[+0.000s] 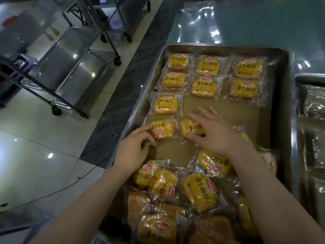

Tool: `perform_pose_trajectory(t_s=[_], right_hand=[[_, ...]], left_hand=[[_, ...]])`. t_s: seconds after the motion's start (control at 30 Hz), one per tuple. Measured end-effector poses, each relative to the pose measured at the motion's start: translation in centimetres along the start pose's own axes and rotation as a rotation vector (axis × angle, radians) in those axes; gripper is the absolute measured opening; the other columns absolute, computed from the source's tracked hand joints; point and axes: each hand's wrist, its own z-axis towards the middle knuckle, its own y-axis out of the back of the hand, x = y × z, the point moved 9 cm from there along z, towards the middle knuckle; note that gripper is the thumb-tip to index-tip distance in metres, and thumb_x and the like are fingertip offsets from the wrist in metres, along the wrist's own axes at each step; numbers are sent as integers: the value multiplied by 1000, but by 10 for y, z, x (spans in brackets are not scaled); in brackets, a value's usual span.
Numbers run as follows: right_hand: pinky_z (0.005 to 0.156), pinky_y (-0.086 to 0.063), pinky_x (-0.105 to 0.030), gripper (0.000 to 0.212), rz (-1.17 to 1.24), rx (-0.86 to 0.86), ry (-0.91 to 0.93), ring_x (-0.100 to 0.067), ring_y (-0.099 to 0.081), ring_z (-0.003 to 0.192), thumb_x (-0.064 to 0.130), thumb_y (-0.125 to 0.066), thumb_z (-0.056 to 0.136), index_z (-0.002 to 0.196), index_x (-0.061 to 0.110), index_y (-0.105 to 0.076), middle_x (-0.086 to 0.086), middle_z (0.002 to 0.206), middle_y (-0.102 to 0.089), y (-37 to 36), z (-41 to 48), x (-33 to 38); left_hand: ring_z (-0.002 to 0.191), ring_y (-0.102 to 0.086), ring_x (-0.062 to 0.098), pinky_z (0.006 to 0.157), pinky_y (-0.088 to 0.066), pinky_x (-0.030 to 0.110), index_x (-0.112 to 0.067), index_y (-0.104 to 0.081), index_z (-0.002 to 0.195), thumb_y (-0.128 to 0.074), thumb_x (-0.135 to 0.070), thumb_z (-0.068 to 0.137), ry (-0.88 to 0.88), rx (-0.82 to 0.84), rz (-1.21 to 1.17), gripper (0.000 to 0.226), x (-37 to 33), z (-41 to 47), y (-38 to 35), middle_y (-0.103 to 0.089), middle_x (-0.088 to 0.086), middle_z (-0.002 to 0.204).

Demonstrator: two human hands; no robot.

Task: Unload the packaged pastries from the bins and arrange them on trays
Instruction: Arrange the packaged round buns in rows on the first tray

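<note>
Tray (285, 103), fourth row. Your left hand (131, 152) pinches the left pastry (162, 129) by its wrapper; your right hand (216, 134) rests flat-fingered on the middle pastry (190, 128). Turn the left label upright and align both with the columns above.

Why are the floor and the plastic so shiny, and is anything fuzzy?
Head view: lamps glare off the floor tiles and the plastic sheet; the far left corner is blurred; the wide lens bends the tray rim; the nearest pastry packs look dim and soft.
</note>
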Motion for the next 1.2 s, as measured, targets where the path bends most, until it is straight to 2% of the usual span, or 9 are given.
perform_pose_trajectory(t_s=[0.2, 0.3, 0.43, 0.57, 0.67, 0.73, 0.8, 0.93, 1.2], right_hand=[[118, -10, -46, 73, -42, -176, -190, -29, 1, 146, 59, -46, 90, 150, 23, -23, -3, 160, -8, 16, -6, -16], [118, -14, -46, 74, -18, -243, -201, -28, -3, 146, 52, -51, 91, 149, 16, -23, -2, 160, -11, 22, -5, -17], [115, -22, -47, 62, 81, -314, -175, -29, -20, 143, 43, -63, 86, 138, 20, -38, -6, 149, -38, 27, -5, -17], [111, -29, -49, 58, 69, -353, -211, -32, -33, 136, 46, -61, 86, 133, 17, -43, -9, 140, -48, 28, -7, -18], [114, -21, -53, 59, -1, -402, -150, -32, -24, 141, 45, -62, 86, 135, 20, -42, -8, 148, -38, 30, -12, -9], [115, -16, -55, 59, -41, -412, -119, -31, -17, 143, 45, -59, 87, 139, 25, -39, -7, 153, -31, 29, -14, -7], [115, -10, -56, 62, -135, -325, -114, -33, -8, 145, 50, -45, 92, 147, 31, -24, -7, 158, -19, 18, -10, -5], [113, -3, -57, 66, -286, -183, -126, -37, 8, 144, 53, -29, 96, 150, 32, 5, -10, 160, 6, 0, 3, -5], [111, 7, -57, 67, -394, -151, -43, -35, 24, 140, 51, -34, 96, 149, 38, 6, -4, 156, 22, 13, 35, 3]], left_hand=[[118, -45, 0, 98, -39, 21, -26, -69, 80, -65, -5, 82, -13, 12, 61, 22, -1, -2, 2, -50, -15, 133], [115, -47, 1, 92, -40, 18, -32, -67, 103, -65, -18, 84, -61, 71, 134, 24, -7, -8, -1, -47, -14, 136], [102, -53, 0, 89, -39, 13, -40, -39, 135, -55, -30, 90, -79, 254, 87, 49, -17, -27, -17, -40, -14, 138], [108, -54, 11, 92, -46, 26, -25, -52, 128, -51, -17, 92, -163, 162, 125, 37, -39, -26, -12, -54, -4, 126], [130, -38, 23, 111, -29, 35, -17, -53, 128, -55, -2, 85, -256, 70, 225, 45, -51, -14, -8, -43, 4, 141], [143, -7, 18, 115, -7, 34, -23, -39, 139, -51, -7, 88, -238, 172, 268, 55, -49, -5, -18, -17, -1, 155], [143, 6, 15, 117, -3, 35, -30, -28, 144, -44, -18, 94, -213, 292, 308, 54, -41, 0, -32, -4, -3, 157], [141, -14, 25, 115, -10, 34, -33, -32, 143, -36, -35, 97, -239, 263, 423, 46, -41, -1, -35, -17, 1, 156], [122, -29, 28, 99, -35, 38, -33, -16, 147, -31, -47, 96, -66, 188, 495, 54, -29, -4, -28, 5, 5, 158]])
